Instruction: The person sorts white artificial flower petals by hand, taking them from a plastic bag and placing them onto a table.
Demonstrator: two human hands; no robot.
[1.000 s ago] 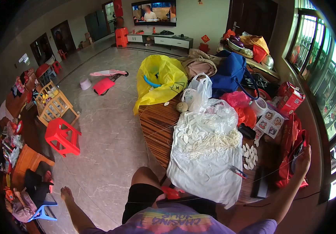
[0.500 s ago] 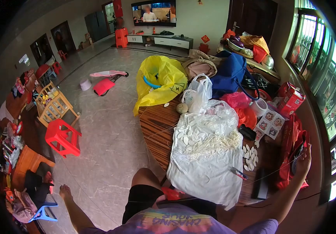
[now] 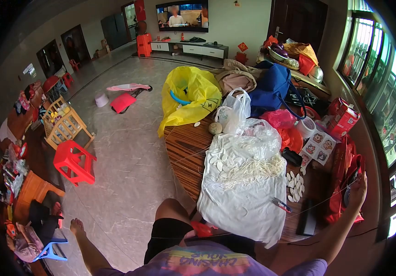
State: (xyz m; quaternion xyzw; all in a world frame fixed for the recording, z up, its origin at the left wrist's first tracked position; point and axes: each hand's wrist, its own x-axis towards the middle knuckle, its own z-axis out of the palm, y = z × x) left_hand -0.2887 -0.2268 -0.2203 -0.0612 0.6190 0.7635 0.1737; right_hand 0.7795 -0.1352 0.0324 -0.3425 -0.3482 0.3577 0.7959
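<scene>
My arms are spread wide, with a thin pale thread (image 3: 325, 201) stretched across my lap between them. My right hand (image 3: 359, 185), raised by the window wall, pinches the thread. Low at the left over the floor, my left hand (image 3: 77, 226) is closed at the thread's other side; its fingertips are small in view. Before me a white cloth (image 3: 239, 218) covers part of the table, bearing a bundle of cream cords (image 3: 258, 172) and white leaf-shaped pieces (image 3: 221, 161). Small scissors or snips (image 3: 281, 205) lie at the cloth's right edge. More white pieces (image 3: 295, 186) rest beside it.
A yellow plastic bag (image 3: 191, 94), a ball of twine (image 3: 215, 128), clear bags (image 3: 258, 138) and a blue bag (image 3: 269, 89) crowd the table's far side. Red bags (image 3: 345, 184) stand near my right arm. A red stool (image 3: 74, 161) and a blue stool (image 3: 53, 250) are at left.
My right hand has shifted very slightly; the thread beside it lies at a slightly different angle. Otherwise the hands and table items stay as they were.
</scene>
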